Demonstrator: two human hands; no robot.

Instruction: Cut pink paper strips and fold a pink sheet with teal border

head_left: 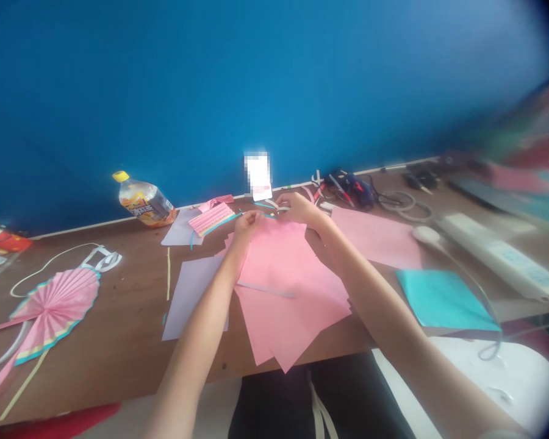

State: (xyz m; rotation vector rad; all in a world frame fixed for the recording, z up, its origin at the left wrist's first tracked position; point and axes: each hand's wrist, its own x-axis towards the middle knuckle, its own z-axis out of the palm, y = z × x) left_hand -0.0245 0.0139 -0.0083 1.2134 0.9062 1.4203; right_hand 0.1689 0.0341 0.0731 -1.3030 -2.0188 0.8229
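A pink paper sheet [279, 259] lies on a fanned stack of pink sheets [297, 323], a thin blue-grey strip [265, 289] across its near part. At its far left corner my left hand [248, 225] is closed, fingertips pressed on the paper's edge. My right hand [297, 208] is just beyond the far edge, fingers bent together in a pinch; a small pale strip shows by the fingertips, but what they hold is unclear. A pleated pink paper piece [211, 218] with yellow and blue edging lies left of my left hand.
A pink pleated fan [57, 305] lies at the left, a bottle [144, 200] behind it. A bright phone-like screen [258, 177] leans against the blue wall. Lilac paper [194, 292], teal paper [446, 299], a power strip [498, 253] and a dark pouch [352, 186] lie around.
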